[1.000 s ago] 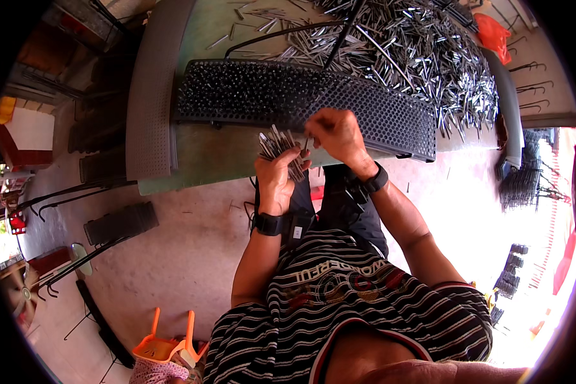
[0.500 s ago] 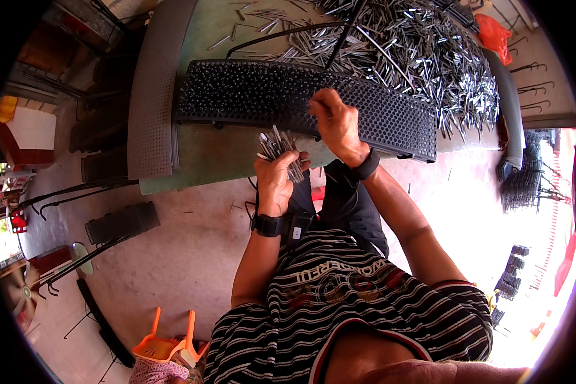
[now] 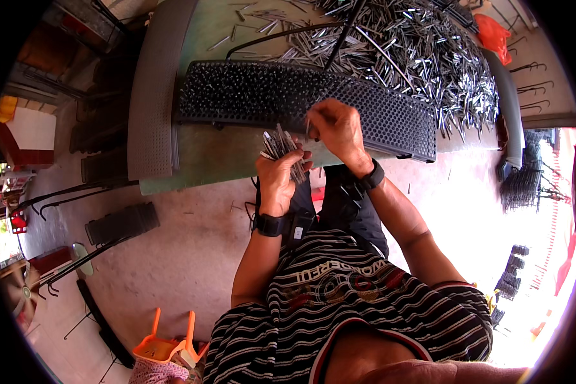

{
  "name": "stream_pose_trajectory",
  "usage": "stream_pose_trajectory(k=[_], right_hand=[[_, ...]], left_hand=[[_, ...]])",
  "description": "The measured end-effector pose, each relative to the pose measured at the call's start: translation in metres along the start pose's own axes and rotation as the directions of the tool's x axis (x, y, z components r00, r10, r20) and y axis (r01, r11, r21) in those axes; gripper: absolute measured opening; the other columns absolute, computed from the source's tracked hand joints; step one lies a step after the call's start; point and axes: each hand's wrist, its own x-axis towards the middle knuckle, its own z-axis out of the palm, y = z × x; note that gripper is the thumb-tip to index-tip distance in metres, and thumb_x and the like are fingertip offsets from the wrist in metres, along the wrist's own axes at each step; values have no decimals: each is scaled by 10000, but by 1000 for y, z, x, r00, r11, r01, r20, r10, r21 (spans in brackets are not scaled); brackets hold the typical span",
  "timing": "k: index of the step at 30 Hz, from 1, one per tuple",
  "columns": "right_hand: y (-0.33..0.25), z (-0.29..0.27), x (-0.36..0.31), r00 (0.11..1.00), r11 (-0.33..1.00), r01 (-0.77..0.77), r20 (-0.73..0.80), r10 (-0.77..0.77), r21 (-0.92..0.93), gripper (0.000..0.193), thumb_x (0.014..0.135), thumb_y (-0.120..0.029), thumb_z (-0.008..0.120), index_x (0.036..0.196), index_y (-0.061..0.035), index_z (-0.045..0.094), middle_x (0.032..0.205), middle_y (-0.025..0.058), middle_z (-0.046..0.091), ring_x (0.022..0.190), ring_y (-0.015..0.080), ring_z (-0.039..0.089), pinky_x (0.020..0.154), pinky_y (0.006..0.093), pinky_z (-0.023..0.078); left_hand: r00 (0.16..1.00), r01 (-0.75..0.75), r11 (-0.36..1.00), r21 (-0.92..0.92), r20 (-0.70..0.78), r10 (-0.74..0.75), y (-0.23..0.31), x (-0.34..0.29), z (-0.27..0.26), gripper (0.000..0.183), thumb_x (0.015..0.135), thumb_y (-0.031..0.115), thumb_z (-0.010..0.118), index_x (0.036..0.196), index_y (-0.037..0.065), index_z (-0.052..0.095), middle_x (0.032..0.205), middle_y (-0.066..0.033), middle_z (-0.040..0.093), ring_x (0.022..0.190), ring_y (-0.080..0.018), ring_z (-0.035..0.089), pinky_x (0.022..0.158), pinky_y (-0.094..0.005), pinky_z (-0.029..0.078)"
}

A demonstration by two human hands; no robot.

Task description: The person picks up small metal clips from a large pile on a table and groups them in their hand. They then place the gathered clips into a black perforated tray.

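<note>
My left hand (image 3: 278,182) is closed round a bundle of thin metal pins (image 3: 280,146), whose ends fan out above the thumb. Just to its right, my right hand (image 3: 339,131) is in a pinch, a slim, slightly blurred metal pin at its fingertips. Both hands are at the near side of a long black perforated tray (image 3: 390,115). Pins stand densely in the holes of the tray's left and middle parts, while bare holes show along its right part. A black wire frame rises behind the tray.
A big heap of loose metal pins (image 3: 422,61) covers the far right of the green table (image 3: 205,153). A grey perforated panel (image 3: 153,96) lies along the table's left edge. An orange plastic stool (image 3: 157,347) is at the lower left, and a red bag (image 3: 493,37) at the far right.
My right hand has drawn back slightly from the tray, lower and closer to the bundle. The left hand has shifted only a little.
</note>
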Motion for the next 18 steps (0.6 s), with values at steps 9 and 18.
stream_pose_trajectory(k=[9,18], right_hand=[[15,14,5,919,934,333,-176,-352,-129,75,855,-10,546,929,-14,533,746,116,643,702,193,678,547,270,513],[17,7,8,826,755,515,-1,-564,-406,64,822,-20,568,885,-26,566,725,102,622,650,263,640,550,337,494]], left_hand=[[999,-31,999,33,-23,32,-1,4,-5,224,730,-103,571,945,-41,584,811,-109,607,641,-243,633,529,-365,547],[998,-27,1000,15,-51,28,1,3,-3,141,727,-100,596,841,-22,569,767,-107,614,611,-237,633,499,-339,537]])
